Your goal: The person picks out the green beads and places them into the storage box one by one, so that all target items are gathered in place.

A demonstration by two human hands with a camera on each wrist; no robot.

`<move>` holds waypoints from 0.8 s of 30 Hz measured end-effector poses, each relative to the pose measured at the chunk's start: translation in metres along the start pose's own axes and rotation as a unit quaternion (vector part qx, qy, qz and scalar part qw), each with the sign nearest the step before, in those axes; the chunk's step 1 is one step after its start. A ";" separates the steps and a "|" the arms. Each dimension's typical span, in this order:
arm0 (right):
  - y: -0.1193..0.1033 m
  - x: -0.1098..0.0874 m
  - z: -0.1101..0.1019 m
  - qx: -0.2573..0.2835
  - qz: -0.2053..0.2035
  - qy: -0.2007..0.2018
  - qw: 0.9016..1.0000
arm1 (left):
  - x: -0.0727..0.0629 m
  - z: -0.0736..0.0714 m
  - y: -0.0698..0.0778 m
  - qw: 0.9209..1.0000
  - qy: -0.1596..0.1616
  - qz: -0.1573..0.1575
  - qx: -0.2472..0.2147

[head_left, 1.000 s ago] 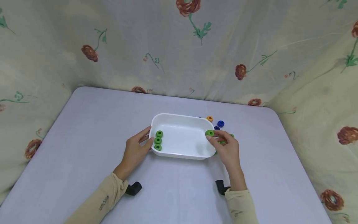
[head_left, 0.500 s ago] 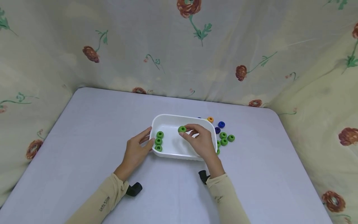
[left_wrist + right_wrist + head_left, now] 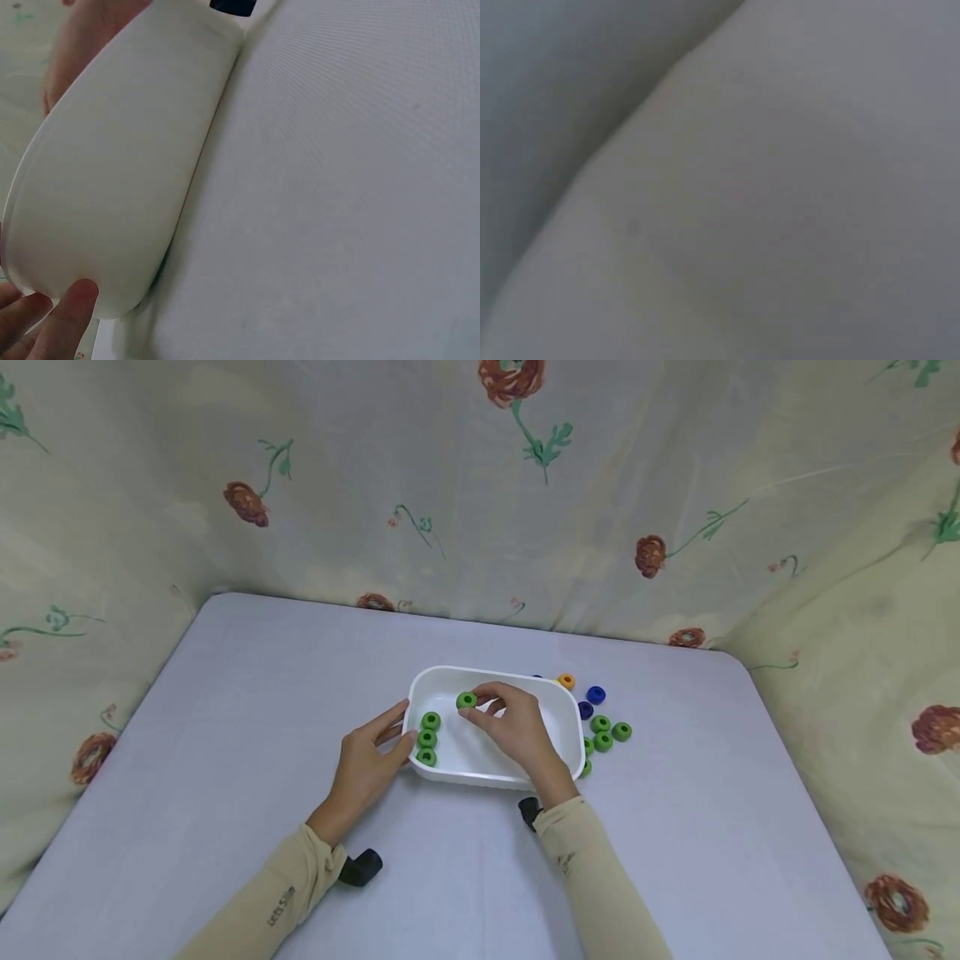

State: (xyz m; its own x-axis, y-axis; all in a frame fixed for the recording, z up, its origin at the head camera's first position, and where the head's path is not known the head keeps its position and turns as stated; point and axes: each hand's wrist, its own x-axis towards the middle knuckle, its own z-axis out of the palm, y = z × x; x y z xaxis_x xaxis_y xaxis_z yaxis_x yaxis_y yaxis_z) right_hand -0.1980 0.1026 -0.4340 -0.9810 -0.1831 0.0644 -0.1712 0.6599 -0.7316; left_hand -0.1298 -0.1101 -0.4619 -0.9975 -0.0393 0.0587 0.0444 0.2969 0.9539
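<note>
A white rectangular tray [image 3: 495,774] stands on the table, with several green ring-shaped beads [image 3: 427,739] in a row along its inner left end. My left hand [image 3: 367,766] holds the tray's left end; in the left wrist view its fingertips [image 3: 79,296] touch the tray's outer wall [image 3: 112,165]. Over the tray's interior, right of the row's far end, my right hand [image 3: 513,722] pinches another green bead [image 3: 467,700] between thumb and fingers. The right wrist view shows only a blurred pale surface, with neither hand nor bead.
Several loose green beads [image 3: 602,741] lie just right of the tray, some partly hidden by its wall. Behind them are blue beads [image 3: 596,695] and an orange bead [image 3: 567,682]. A floral curtain [image 3: 450,527] hangs behind the white-covered table [image 3: 300,668].
My right hand has carried the green bead leftward from the tray's right edge over its interior, slowing lately. The left hand stays at the tray's left end; the row is unchanged.
</note>
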 end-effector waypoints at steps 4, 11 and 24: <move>-0.003 0.010 0.009 -0.039 -0.006 -0.024 0.999 | 0.000 0.000 0.000 1.000 -0.003 -0.002 0.002; -0.002 0.019 0.021 -0.066 0.012 -0.061 0.996 | -0.001 0.000 0.000 1.000 -0.007 -0.004 -0.006; 0.003 0.025 0.026 -0.082 0.009 -0.077 0.994 | -0.001 0.000 0.002 1.000 -0.009 -0.005 -0.003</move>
State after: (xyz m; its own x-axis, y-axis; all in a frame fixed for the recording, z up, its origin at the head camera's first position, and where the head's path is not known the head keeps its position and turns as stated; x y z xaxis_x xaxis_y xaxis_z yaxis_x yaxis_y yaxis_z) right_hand -0.2211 0.0807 -0.4523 -0.9605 -0.2714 -0.0608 -0.1795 0.7720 -0.6097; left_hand -0.1287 -0.1096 -0.4604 -0.9987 -0.0255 0.0440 0.0347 0.2912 0.9560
